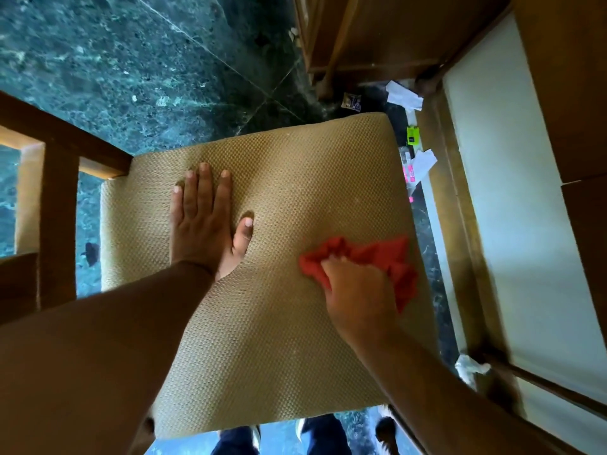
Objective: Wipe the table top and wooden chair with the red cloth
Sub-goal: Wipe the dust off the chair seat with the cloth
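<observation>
I look straight down on a wooden chair whose woven tan seat cushion (295,178) fills the middle of the view. Its brown wooden back frame (56,178) is at the left. My left hand (205,221) lies flat on the cushion's left part, fingers spread, holding nothing. My right hand (358,290) presses the crumpled red cloth (391,257) onto the cushion near its right edge. The cloth sticks out beyond my fingers toward the right. The table with a pale top (499,205) runs along the right side.
Dark green marble floor (131,67) lies beyond the chair. Paper scraps (402,96), a small green object (412,135) and wrappers litter the gap between the seat and the table. Another wooden piece of furniture (377,37) stands at the top. My feet (279,435) show at the bottom edge.
</observation>
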A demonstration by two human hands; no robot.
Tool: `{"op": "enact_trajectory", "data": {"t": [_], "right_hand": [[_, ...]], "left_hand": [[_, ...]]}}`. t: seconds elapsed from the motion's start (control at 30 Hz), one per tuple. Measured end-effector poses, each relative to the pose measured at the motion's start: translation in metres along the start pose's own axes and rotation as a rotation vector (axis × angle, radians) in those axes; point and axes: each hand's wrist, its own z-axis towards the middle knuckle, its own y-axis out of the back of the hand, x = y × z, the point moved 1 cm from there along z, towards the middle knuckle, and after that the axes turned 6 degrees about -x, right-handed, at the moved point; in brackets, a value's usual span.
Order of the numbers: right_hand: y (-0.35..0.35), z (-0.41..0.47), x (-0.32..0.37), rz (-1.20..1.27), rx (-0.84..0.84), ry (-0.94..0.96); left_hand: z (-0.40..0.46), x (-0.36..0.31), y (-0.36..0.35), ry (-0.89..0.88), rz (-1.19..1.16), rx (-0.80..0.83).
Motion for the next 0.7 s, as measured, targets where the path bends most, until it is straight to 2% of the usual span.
{"op": "enact_trajectory", "data": {"t": [0.07,0.1,0.23,0.27,0.33,0.4,0.5,0.57,0.63,0.7], "right_hand": [[0.010,-0.016,-0.013,0.066,0.067,-0.087],[0.017,-0.007,-0.021,0.073,0.037,-0.125],[0.040,0.082,-0.028,0.100,-0.324,-0.181],[0.035,0.102,-0.020,0.090,-0.323,-0.133],[0.008,0.110,-0.001,-0.039,-0.196,-0.034],[-0.016,0.063,0.009,-0.053,-0.122,0.072],[-0.017,-0.025,0.004,0.035,-0.071,0.156],[-0.006,-0.031,-0.010,0.048,-0.042,0.102],[0.013,0.003,-0.028,0.006,-0.045,-0.058],[0.034,0.055,-0.051,-0.088,-0.215,-0.167]], "left_hand": [[0.000,-0.001,0.001,0.006,-0.009,0.007],[0.000,-0.001,0.001,0.007,-0.010,0.007],[0.000,0.001,-0.005,0.001,-0.019,-0.018],[-0.001,0.002,-0.007,-0.003,-0.017,-0.028],[-0.001,0.003,-0.008,-0.003,-0.011,-0.034],[0.000,0.002,-0.007,-0.007,-0.015,-0.018],[-0.001,0.002,-0.003,0.001,-0.015,-0.012],[-0.001,0.001,-0.002,-0.001,-0.029,-0.013],[-0.003,0.001,-0.002,-0.003,-0.043,-0.014],[-0.003,0.002,-0.003,-0.001,-0.049,-0.026]]}}
